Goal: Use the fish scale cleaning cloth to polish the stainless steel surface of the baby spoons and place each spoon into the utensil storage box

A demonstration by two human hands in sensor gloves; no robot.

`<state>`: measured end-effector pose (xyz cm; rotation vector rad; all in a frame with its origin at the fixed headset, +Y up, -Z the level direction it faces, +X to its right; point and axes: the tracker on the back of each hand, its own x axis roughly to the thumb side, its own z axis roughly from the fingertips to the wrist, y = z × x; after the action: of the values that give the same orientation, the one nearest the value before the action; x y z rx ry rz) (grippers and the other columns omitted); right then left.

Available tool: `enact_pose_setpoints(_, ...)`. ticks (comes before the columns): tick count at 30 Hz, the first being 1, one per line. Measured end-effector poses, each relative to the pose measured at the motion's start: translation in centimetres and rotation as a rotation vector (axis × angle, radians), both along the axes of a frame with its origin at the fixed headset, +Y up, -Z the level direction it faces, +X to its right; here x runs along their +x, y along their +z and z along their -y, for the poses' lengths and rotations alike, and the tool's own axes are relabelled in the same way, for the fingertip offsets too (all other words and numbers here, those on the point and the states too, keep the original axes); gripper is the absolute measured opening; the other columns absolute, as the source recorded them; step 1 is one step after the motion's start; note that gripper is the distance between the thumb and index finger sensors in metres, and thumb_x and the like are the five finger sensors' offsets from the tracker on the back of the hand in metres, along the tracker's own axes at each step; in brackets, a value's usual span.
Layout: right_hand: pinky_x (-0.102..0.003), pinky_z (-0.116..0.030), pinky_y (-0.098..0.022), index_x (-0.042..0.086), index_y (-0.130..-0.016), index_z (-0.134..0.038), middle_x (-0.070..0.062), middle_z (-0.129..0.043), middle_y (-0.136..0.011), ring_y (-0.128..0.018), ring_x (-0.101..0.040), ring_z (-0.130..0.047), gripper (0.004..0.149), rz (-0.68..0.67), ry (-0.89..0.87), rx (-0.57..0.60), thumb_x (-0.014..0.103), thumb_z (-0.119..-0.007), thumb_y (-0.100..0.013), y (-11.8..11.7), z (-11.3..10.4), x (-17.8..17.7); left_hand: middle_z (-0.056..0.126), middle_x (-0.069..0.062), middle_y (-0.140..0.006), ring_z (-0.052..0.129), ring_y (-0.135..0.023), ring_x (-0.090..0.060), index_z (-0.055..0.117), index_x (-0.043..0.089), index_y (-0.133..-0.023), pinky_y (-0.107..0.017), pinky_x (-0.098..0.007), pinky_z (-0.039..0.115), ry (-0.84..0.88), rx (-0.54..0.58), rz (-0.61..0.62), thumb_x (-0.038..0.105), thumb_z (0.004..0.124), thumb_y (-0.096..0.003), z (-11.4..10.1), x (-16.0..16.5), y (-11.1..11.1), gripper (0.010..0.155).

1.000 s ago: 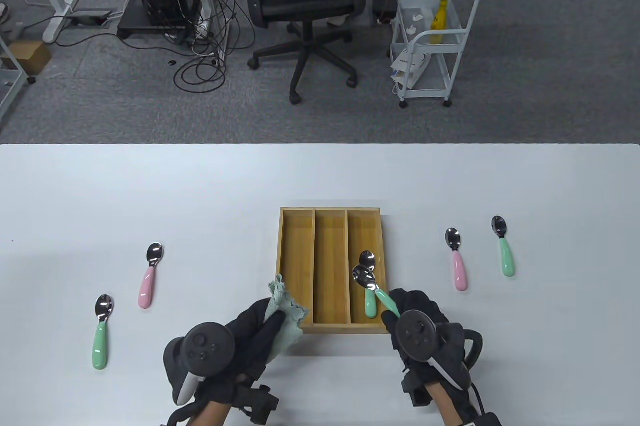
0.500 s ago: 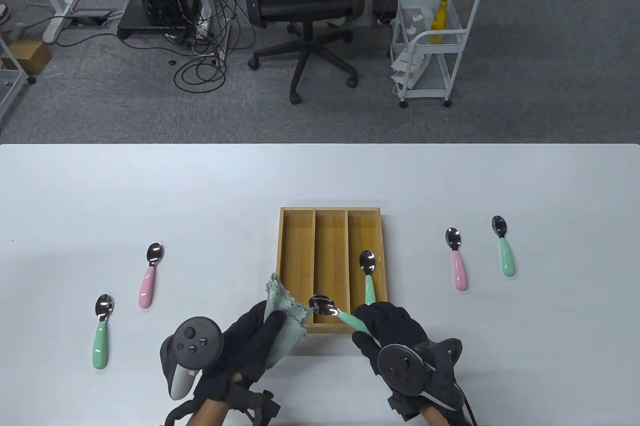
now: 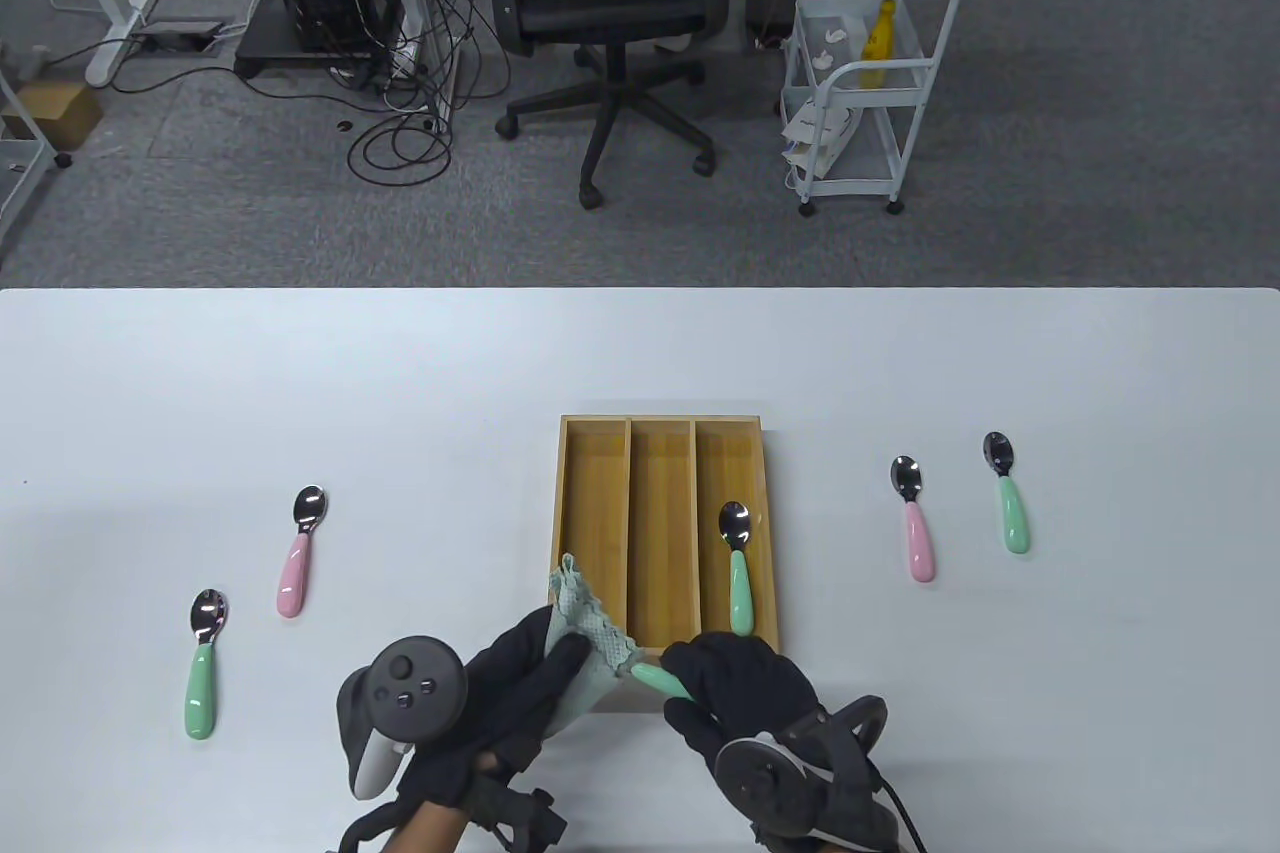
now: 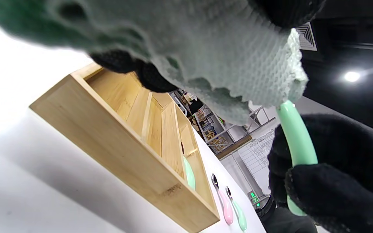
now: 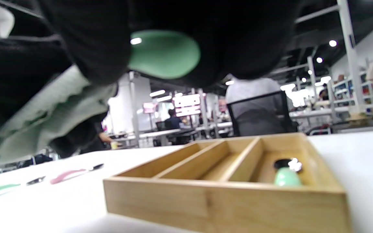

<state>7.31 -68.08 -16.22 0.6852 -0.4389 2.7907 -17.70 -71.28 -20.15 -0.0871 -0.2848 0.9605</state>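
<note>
Green-handled spoon (image 3: 655,676) bowl wrapped in cloth (image 3: 590,638).

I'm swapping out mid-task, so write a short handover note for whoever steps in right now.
Left hand holds the fish scale cloth, wrapped over the bowl of a green-handled spoon.
Right hand grips that spoon's handle, in front of the storage box.
Done: one green spoon lies in the box's right compartment.
Left: finish polishing the held spoon and box it, then the four on the table: pink spoon and green spoon on the left, pink spoon and green spoon on the right.
</note>
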Motion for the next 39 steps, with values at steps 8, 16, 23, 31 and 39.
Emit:
enact_pose_setpoints(8, -0.047, -0.082, -0.061, 0.023, -0.095, -0.075, -0.003, -0.081, -0.097, -0.082, -0.026, -0.091, 0.051, 0.023, 0.116, 0.074, 0.037, -0.086, -0.048, 0.1, 0.0, -0.4, 0.1, -0.005, -0.067, 0.105, -0.057, -0.023, 0.076, 0.016, -0.097, -0.051, -0.046, 0.09, -0.144, 0.01, 0.073, 0.039, 0.077, -0.0562, -0.4, 1.7, 0.2, 0.047)
enact_pose_setpoints(16, -0.044, -0.076, -0.071, 0.03, -0.093, -0.076, 0.001, -0.074, -0.104, -0.097, -0.026, -0.08, 0.049, 0.031, 0.216, 0.11, 0.032, -0.089, -0.046, -0.1, 0.2, -0.7, 0.1, -0.003, -0.064, 0.105, -0.055, -0.022, 0.078, 0.015, -0.095, -0.05, -0.046, 0.091, -0.416, -0.024, 0.264, 0.044, 0.078, -0.0527, 0.4, 4.7, 0.2, 0.052)
enact_pose_setpoints(23, -0.043, -0.08, -0.066, 0.029, -0.094, -0.075, 0.0, -0.078, -0.099, -0.087, -0.026, -0.086, 0.049, 0.041, 0.15, 0.064, 0.038, -0.087, -0.048, -0.5, 0.7, -0.4, 0.1, 0.003, -0.063, 0.105, -0.056, -0.017, 0.077, 0.02, -0.097, -0.052, -0.043, 0.09, -0.281, 0.036, 0.061, 0.044, 0.075, -0.0537, -0.2, 2.8, 0.2, 0.049)
enact_pose_setpoints(31, -0.036, -0.085, -0.057, 0.023, -0.1, -0.07, -0.002, -0.081, -0.095, -0.074, -0.021, -0.094, 0.056, -0.065, -0.024, -0.152, 0.045, -0.081, -0.05, -0.5, 1.9, -1.4, 0.099, 0.004, -0.067, 0.104, -0.06, -0.015, 0.074, 0.023, -0.097, -0.055, -0.04, 0.09, -0.015, -0.011, -0.087, 0.048, 0.068, -0.0566, -0.1, 0.3, 0.1, 0.049)
enact_pose_setpoints(39, -0.041, -0.086, -0.057, 0.024, -0.099, -0.073, -0.004, -0.082, -0.098, -0.08, -0.027, -0.095, 0.051, -0.004, 0.099, -0.095, 0.037, -0.083, -0.05, -1.2, 1.7, -0.9, 0.101, -0.002, -0.063, 0.105, -0.055, -0.02, 0.077, 0.016, -0.096, -0.05, -0.045, 0.09, -0.105, -0.069, -0.047, 0.043, 0.071, -0.0561, 0.3, 1.6, 0.0, 0.048)
